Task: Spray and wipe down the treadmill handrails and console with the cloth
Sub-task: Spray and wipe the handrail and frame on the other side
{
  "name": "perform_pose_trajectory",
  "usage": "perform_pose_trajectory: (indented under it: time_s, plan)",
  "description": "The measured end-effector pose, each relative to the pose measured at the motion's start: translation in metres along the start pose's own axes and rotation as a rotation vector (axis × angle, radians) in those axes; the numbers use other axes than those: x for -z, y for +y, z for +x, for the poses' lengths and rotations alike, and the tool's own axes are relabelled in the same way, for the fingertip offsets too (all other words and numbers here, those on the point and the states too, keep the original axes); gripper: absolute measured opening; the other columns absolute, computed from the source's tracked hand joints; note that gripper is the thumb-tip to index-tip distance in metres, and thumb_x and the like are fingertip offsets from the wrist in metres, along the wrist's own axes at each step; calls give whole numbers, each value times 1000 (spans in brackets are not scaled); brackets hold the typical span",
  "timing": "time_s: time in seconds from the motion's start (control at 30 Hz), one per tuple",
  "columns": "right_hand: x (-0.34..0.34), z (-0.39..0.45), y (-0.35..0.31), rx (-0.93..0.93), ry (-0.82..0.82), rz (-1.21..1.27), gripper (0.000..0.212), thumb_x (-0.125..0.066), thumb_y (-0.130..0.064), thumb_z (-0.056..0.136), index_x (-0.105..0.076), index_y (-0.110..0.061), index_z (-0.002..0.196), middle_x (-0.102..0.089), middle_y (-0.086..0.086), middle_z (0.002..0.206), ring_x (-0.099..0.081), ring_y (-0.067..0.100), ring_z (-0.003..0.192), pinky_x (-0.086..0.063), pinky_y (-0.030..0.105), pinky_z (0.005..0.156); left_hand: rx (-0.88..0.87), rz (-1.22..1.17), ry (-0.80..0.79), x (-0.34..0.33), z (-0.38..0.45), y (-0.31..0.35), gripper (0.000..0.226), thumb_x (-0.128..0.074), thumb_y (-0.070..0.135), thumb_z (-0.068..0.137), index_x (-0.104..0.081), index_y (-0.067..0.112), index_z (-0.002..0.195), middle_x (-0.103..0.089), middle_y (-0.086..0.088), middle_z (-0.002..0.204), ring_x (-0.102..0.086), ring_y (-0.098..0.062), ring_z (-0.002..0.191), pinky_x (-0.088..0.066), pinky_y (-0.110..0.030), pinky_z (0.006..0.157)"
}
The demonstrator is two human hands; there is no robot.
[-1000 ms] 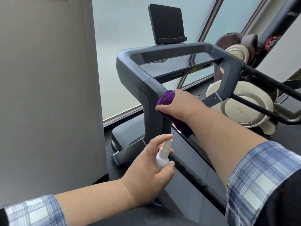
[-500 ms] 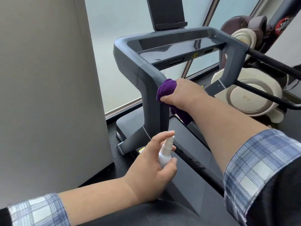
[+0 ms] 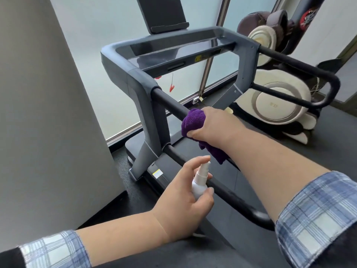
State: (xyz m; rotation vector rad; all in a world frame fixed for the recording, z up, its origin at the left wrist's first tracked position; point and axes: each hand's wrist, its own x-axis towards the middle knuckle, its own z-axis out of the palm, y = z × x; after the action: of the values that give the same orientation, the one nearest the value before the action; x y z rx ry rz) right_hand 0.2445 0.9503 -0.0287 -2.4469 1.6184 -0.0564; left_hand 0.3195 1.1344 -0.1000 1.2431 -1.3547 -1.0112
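1. We face the treadmill [image 3: 139, 97]; its console [image 3: 173, 53] lies far, centre.
2. Our right hand [image 3: 214, 124] grips the purple cloth [image 3: 193, 120], wrapped over the left handrail [image 3: 170, 105].
3. Nearer, our left hand [image 3: 185, 192] holds the white spray bottle [image 3: 200, 182], forefinger raised by the nozzle.

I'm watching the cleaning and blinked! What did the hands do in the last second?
The right hand, gripping the purple cloth, slid off the grey upright post and back along the upper black handrail toward the person. The left hand kept hold of the white spray bottle, aimed at the rail without moving much.
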Motion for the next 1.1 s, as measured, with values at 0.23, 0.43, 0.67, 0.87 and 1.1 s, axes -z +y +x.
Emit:
perform_pose_trajectory:
  time_s: [0.23,0.43,0.67,0.87,1.1]
  plan:
    - [7,-66,55,-7,5,44,62,-68,-69,71,-52,-29,116,-64,-4,101,-62,24,94,-55,39,83,-11,57,-20,-58,-15,17,61,-61,19,86,-38,61,124,-56,27,107,-56,-4,70,-51,-25,70]
    - [4,-111,98,-23,39,87,67,-70,-67,69,-49,-30,121,-62,-2,109,-62,26,100,-55,38,82,-46,146,-43,-99,-26,30,64,-64,15,88,-38,62,123,-56,27,110,-61,-6,83,-52,-21,76]
    - [-16,-156,138,1,261,318,67,-78,-58,72,-52,-35,130,-59,-5,115,-60,21,107,-51,34,88,-83,190,-61,-133,-41,36,66,-64,9,87,-38,58,124,-56,24,111,-60,-6,86,-47,-12,74]
    - [-73,-182,165,37,603,661,69,-81,-55,71,-56,-29,130,-57,-4,128,-53,17,118,-47,40,100,-5,207,-28,-142,-57,30,61,-61,18,85,-39,59,124,-56,23,108,-54,0,66,-46,-18,65]
    - [-133,-198,189,65,726,860,77,-82,-50,74,-42,-29,136,-45,2,136,-43,8,128,-41,37,106,98,167,40,-149,-62,28,66,-59,4,91,-42,63,116,-57,26,102,-48,-3,53,-46,-19,57]
